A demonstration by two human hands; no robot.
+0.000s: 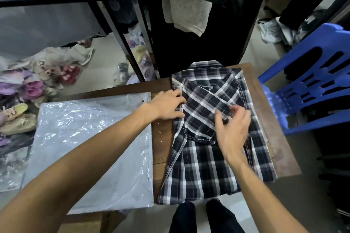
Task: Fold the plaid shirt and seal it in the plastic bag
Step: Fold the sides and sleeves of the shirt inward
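The black-and-white plaid shirt (204,168) lies face down on the brown wooden table (162,138), collar at the far end, with both sleeves folded across its back. My left hand (167,105) presses flat on the shirt's left folded edge. Over the middle of the shirt, my right hand (233,128) pinches the cuff of the folded sleeve between thumb and fingers. The clear plastic bag (91,149) lies flat on the table's left half, beside the shirt and apart from it.
A blue plastic chair (312,89) stands close to the table's right edge. Black rack bars (121,30) and hanging clothes rise behind the table. Shoes and bagged goods (34,89) cover the floor at left. My feet (200,215) are at the table's near edge.
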